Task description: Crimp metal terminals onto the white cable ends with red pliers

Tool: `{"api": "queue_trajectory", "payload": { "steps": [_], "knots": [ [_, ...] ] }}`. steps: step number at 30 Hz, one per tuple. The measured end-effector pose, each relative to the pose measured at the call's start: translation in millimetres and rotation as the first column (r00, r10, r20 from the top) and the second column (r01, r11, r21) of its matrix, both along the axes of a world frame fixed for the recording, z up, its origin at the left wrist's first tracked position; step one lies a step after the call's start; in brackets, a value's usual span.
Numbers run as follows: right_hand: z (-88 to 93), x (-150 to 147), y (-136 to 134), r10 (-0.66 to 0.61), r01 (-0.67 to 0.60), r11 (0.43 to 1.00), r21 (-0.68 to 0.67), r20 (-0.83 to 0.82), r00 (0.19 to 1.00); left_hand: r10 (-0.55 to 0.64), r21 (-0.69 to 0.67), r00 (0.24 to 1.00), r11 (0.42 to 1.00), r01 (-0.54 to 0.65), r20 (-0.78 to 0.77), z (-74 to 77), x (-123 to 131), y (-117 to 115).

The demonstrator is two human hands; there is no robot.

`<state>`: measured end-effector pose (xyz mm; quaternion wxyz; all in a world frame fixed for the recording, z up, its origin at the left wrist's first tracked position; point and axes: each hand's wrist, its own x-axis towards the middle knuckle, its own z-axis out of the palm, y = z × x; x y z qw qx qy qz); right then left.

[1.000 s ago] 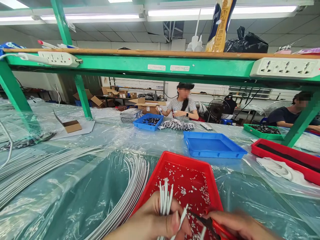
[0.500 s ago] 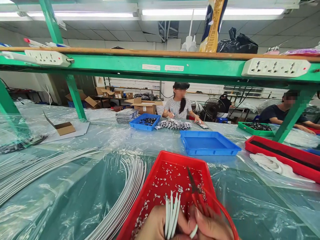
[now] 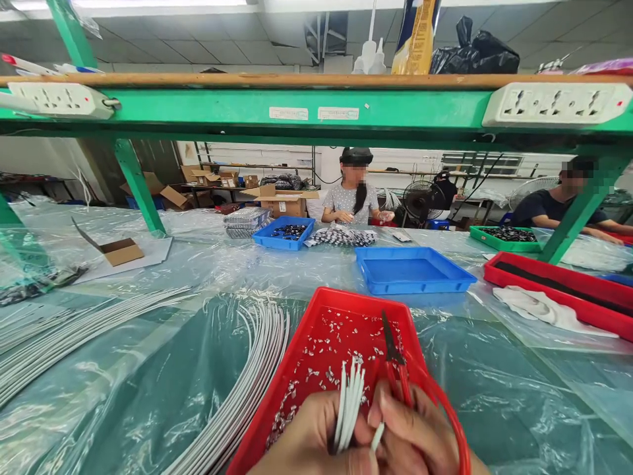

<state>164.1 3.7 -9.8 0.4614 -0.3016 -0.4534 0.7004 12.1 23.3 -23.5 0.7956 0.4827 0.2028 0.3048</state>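
White plastic-sheathed wires [image 3: 349,402], a small upright bundle, are gripped in the left hand [image 3: 309,439], closed around them at six o'clock over the shallow red plastic tray [image 3: 316,316] littered with tiny white offcuts [image 3: 341,336]. The right hand [image 3: 420,439], just at three o'clock of the left and touching it, is curled round red-handled cutting pliers [image 3: 395,359], their dark tip pointing to twelve. A loose white wire end [image 3: 377,437] sits between the two thumbs. At one o'clock lies an empty-looking blue plastic tray [image 3: 462,282].

Bare sheeting between red tray [image 3: 316,310], cables [image 3: 257,369]
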Motion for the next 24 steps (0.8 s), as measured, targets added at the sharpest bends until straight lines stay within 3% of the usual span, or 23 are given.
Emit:
{"api": "queue_trajectory", "payload": {
  "steps": [3,7,11,13,15,18,21,24],
  "knots": [
    [2.7,-7,-1,-0.16,0.16,0.987,-0.006,0.05,0.986,0.02,-0.051,1.0,0.998,-0.021,-0.014,3.0,-1,1],
    [11.0,-6,-3,-0.464,0.429,0.885,0.179,0.269,0.844,0.06,-0.166,0.994,0.983,-0.074,-0.093,6.1,-1,-2],
    [21.1,15,3,-0.573,0.517,0.813,0.267,0.208,0.793,0.145,-0.161,0.98,0.973,-0.167,-0.139,3.7,-2,-7],
    [24.9,29,8,-0.534,0.447,0.833,0.327,0.261,0.804,0.138,-0.121,0.978,0.98,-0.158,-0.158,2.7,0,-8],
    [25.8,39,12,-0.435,0.285,0.883,0.372,0.423,0.795,0.135,-0.071,0.973,0.986,-0.15,-0.189,2.7,2,-8],
    [21.7,46,15,-0.23,0.045,0.949,0.312,0.588,0.775,0.19,-0.067,0.969,0.977,-0.203,-0.155,2.4,6,-6],
    [17.5,49,14,-0.142,-0.009,0.964,0.266,0.541,0.829,0.269,-0.081,0.958,0.957,-0.277,-0.096,1.6,5,-5],
    [19.0,54,9,-0.13,0.03,0.964,0.264,0.373,0.919,0.228,-0.031,0.971,0.973,-0.231,-0.076,6.0,0,-3]
  ]
}}
